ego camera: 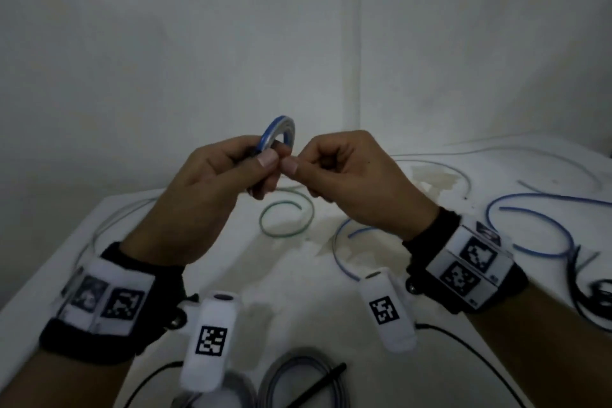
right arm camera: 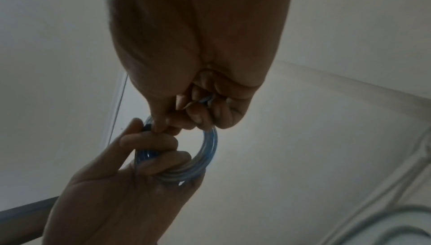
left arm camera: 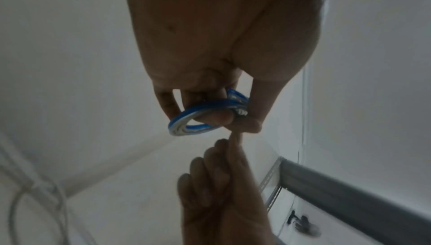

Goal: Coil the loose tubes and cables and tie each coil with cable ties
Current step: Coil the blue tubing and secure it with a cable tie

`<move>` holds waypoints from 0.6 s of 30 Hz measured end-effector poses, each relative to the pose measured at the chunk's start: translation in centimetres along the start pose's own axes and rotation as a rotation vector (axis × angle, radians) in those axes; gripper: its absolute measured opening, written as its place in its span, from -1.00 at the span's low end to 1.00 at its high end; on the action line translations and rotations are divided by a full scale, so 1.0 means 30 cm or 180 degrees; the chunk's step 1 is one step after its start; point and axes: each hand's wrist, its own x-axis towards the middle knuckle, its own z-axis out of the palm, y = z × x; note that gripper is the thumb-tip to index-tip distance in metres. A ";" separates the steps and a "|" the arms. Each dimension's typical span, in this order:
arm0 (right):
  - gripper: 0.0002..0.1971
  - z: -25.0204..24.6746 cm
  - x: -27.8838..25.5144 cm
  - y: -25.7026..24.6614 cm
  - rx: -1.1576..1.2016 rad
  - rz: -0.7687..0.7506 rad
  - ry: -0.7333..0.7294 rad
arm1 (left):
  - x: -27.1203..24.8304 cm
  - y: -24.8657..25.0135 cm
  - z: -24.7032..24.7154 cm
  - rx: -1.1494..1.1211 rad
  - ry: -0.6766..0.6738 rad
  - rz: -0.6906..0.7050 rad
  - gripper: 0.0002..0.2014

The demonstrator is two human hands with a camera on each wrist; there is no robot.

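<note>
A small coil of blue-and-white tube [ego camera: 280, 129] is held up above the white table [ego camera: 265, 275]. My left hand [ego camera: 268, 159] grips its lower part, thumb on top and fingers through the ring [left arm camera: 186, 127]. A small black piece [ego camera: 253, 152], perhaps a cable tie, sits on the coil under my left forefinger. My right hand [ego camera: 293, 164] meets the left thumb tip and pinches at the coil's edge. In the right wrist view its curled fingers [right arm camera: 198, 116] enclose a short blue-white bit of tube [right arm camera: 206, 100], beside the coil [right arm camera: 210, 149].
On the table lie a green-white tube loop [ego camera: 286, 219], loose blue tubes [ego camera: 536, 228] at right, thin clear tubes [ego camera: 463, 169] at the back, grey coils [ego camera: 298, 378] and a black stick [ego camera: 318, 386] at the front, and black cable [ego camera: 596, 298] at far right. White walls stand behind.
</note>
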 end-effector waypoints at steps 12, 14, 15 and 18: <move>-0.92 0.042 -0.078 -0.007 -0.0032 -0.0069 -0.0768 | -0.185 0.031 -0.036 -0.0900 -0.0783 -0.0671 -0.69; -0.92 0.034 -0.081 -0.005 -0.0157 -0.0074 -0.0808 | -0.197 0.025 -0.031 -0.0957 -0.0798 -0.0723 -0.68; -0.93 0.030 -0.082 -0.006 -0.0192 -0.0069 -0.0837 | -0.203 0.024 -0.030 -0.1004 -0.0787 -0.0755 -0.68; -0.94 0.030 -0.080 -0.005 -0.0173 -0.0054 -0.0852 | -0.218 0.023 -0.029 -0.1177 -0.0745 -0.0825 -0.70</move>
